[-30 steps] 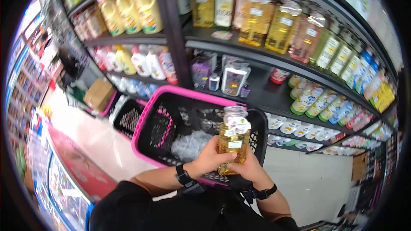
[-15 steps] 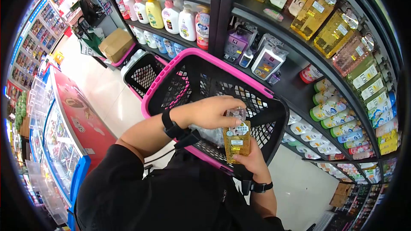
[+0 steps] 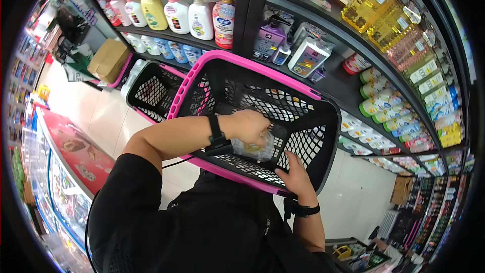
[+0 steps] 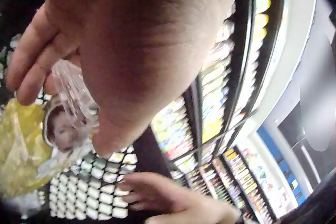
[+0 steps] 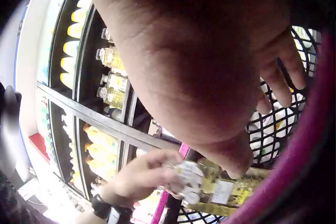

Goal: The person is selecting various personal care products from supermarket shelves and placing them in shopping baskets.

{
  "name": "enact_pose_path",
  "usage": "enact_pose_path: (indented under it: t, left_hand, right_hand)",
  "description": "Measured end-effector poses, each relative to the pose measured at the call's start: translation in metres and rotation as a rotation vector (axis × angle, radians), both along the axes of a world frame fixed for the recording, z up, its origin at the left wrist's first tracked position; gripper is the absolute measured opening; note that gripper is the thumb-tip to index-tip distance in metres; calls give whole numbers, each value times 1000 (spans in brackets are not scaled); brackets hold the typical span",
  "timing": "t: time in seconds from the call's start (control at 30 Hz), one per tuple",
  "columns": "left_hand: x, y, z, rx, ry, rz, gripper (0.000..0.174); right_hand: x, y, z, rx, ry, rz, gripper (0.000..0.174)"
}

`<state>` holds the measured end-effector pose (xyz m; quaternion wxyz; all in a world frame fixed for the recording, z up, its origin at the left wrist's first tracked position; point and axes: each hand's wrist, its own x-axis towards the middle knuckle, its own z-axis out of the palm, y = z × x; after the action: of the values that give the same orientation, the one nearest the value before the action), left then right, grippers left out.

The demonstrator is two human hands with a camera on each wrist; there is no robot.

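Note:
Inside the black basket with a pink rim (image 3: 262,73), my left hand (image 3: 247,127) reaches down and grips the clear-wrapped top of a bottle. Yellow bottle (image 4: 23,142) and clear wrap (image 4: 73,90) show beside the left thumb and fingers in the left wrist view. The right wrist view has the bottle (image 5: 223,192) lying lengthwise, its top in my left hand (image 5: 144,176). My right hand (image 3: 297,176) is at the basket's near right side, fingers extended and apart, gripping nothing. Crumpled clear plastic (image 3: 242,149) lies at the basket's bottom, partly hidden by my left hand.
Shelves of bottles (image 3: 177,15) stand beyond the basket and curve down the right side. A second black basket (image 3: 151,91) and a cardboard box (image 3: 108,60) are at the left. Nearer on the left is a red-sided freezer (image 3: 76,146). Pale floor tiles (image 3: 348,197) show at the right.
The bottle, earlier held in both hands over the basket's near edge, has gone down into the basket with my left hand. My right hand has let go of it. The head view has shifted.

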<state>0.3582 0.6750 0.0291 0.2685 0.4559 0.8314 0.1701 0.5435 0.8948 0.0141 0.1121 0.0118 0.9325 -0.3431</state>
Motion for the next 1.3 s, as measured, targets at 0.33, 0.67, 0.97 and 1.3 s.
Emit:
enact_pose_path:
  t: [0.33, 0.67, 0.97, 1.3]
  left_hand:
    - [-73, -17, -190, -423, 154, 325, 27]
    - [-105, -66, -244, -234, 121, 736, 50]
    - [-108, -68, -231, -286, 57, 974, 52]
    - [-110, -72, -227, -351, 21, 954, 61]
  right_hand:
    - [54, -33, -8, 190, 298, -240, 36]
    - [53, -38, -6, 171, 282, -335, 26]
    - [49, -38, -3, 166, 265, -359, 24]
    - [47, -38, 0, 149, 211, -352, 24]
